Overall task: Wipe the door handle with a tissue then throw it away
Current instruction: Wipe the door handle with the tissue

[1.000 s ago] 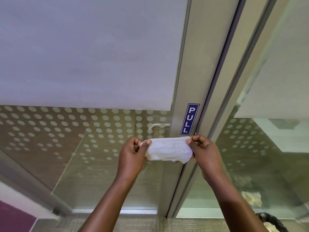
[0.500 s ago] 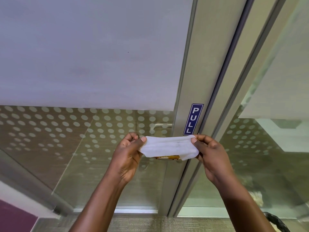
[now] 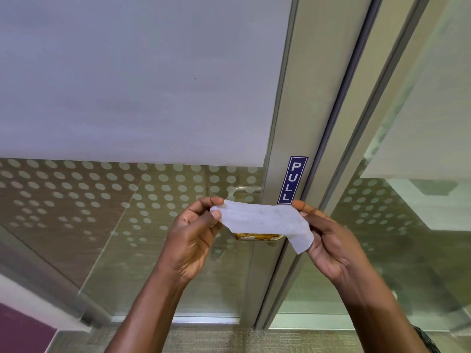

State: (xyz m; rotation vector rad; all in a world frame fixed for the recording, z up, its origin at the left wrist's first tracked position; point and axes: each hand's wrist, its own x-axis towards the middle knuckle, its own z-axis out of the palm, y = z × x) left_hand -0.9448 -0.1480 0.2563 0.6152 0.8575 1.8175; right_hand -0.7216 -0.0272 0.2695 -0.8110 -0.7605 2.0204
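**Tissue stretched in front of door handle, both hands pinching**

Setting: a glass door (image 3: 142,80) with a frosted upper panel and a band of pale dots below it is filling most of the view. A brushed metal door frame (image 3: 303,98) is running down the right side of the panel. Landmark: a blue PULL sign (image 3: 292,180), lettered vertically, is sitting on that frame.

Tissue (image 3: 265,220): white, thin, spread out flat in a roughly horizontal strip. It is hanging in the air directly below the PULL sign, its top edge just under the sign's bottom edge. One loose corner is drooping down to the lower right of the sign.

Left hand (image 3: 193,240): below and to the left of the sign. Its grip is closing thumb against fingertips on the tissue's left end; the remaining fingers are curled.

Right hand (image 3: 328,240): below and slightly right of the sign. Its grip is pinching the tissue's right end between thumb and fingers, palm facing the camera.

Door handle (image 3: 258,236): a metal lever with a yellowish reflection, showing below the sign, beneath the tissue's lower edge. Most of it is hidden behind the tissue. Whether the tissue is touching it cannot be told.

A second lever (image 3: 246,189) is visible through the glass, left of the sign.
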